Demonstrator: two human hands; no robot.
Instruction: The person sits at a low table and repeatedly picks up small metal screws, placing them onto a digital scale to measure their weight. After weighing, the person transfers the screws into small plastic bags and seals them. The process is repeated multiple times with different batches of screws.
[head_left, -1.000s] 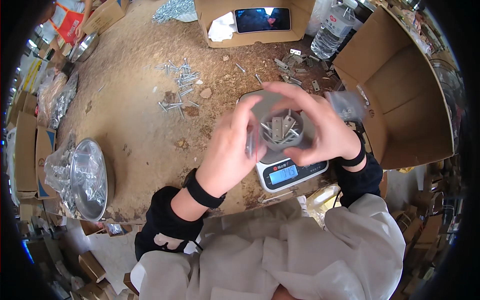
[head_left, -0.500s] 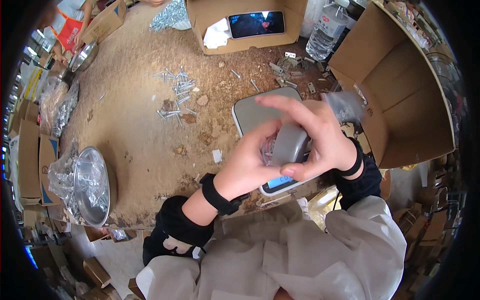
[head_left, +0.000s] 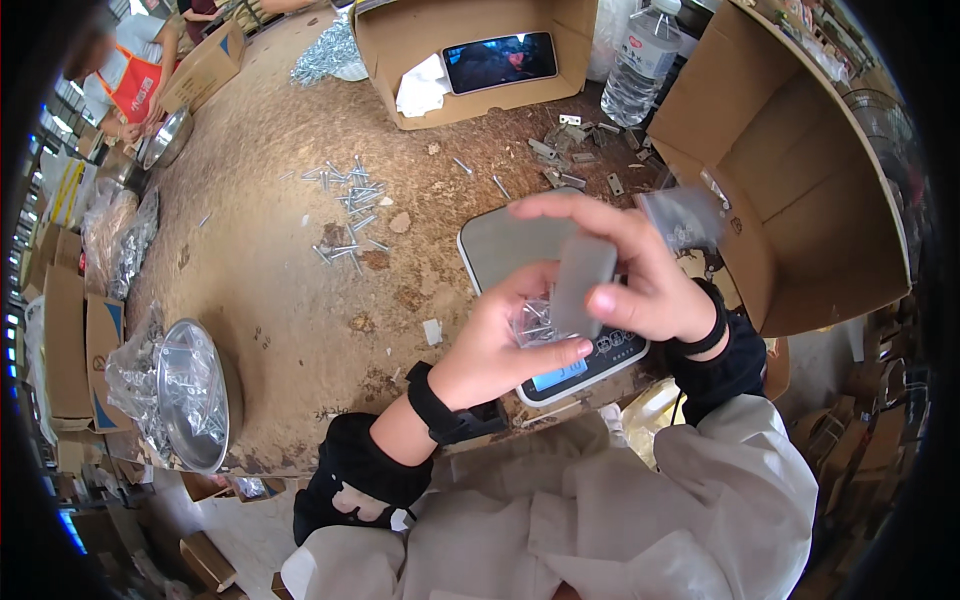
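Observation:
In my left hand (head_left: 510, 335) is a small clear plastic bag with shiny screws (head_left: 537, 322) in it, gripped between thumb and fingers. My right hand (head_left: 650, 275) holds a small grey container (head_left: 583, 285), blurred and tipped on its side against the mouth of the bag; its inside is hidden. Both hands are above a flat digital scale (head_left: 490, 240) with a grey plate and a lit blue display. Beyond the scale, to the left, a loose scatter of screws (head_left: 352, 200) lies on the worn wooden table (head_left: 290, 290).
Small metal plates (head_left: 565, 150) lie near a water bottle (head_left: 640, 65). Open cardboard boxes stand behind, one (head_left: 480, 100) with a phone (head_left: 500, 62), another (head_left: 800, 190) at right. A metal bowl (head_left: 190, 395) with plastic bags sits at the left edge. A person (head_left: 135, 85) works far left.
The grey container has turned and tilted further between my hands, and the screws in the bag now show. My right index finger stays stretched out. The view has shifted slightly.

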